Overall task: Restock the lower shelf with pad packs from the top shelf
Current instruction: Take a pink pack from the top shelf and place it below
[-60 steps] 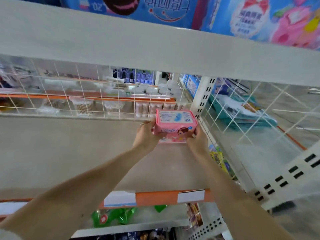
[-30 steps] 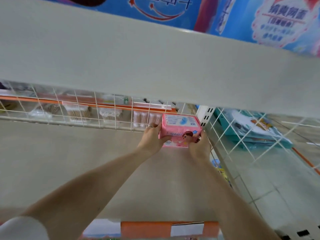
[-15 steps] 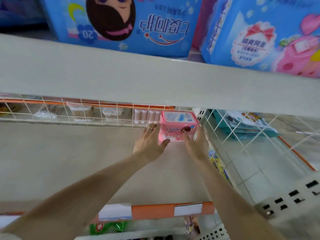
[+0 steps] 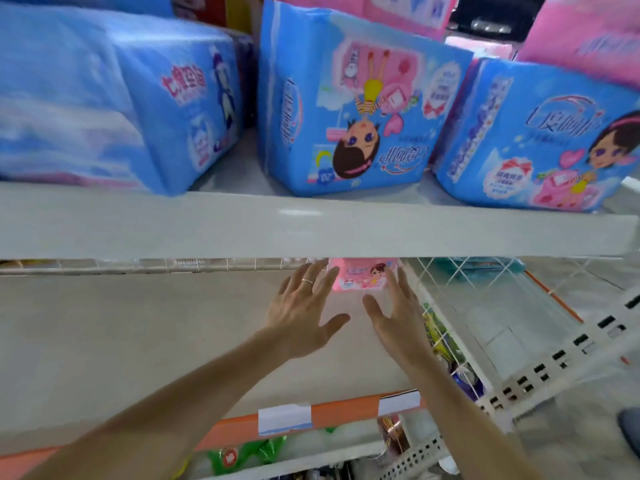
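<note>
A small pink pad pack [image 4: 362,275] stands at the back right corner of the lower shelf [image 4: 138,341], its top hidden by the upper shelf's edge. My left hand [image 4: 304,306] hovers in front of it with fingers spread and straight, a ring on one finger. My right hand [image 4: 398,317] is beside it to the right, fingers straight as well. Neither hand holds anything. On the top shelf [image 4: 311,226] stand large blue pad packs: one at the left [image 4: 114,98], one in the middle [image 4: 353,109], one at the right [image 4: 540,140].
A white wire fence [image 4: 156,265] runs along the back of the lower shelf, and a wire divider [image 4: 450,299] closes its right side. An orange price strip [image 4: 311,414] with white labels lines the front edge. Green packets [image 4: 242,455] lie on the shelf below.
Both hands let go of the pink pack, which now stands in the back right corner, and drew back toward me with fingers spread. The view tilted up, showing the top shelf's blue packs.
</note>
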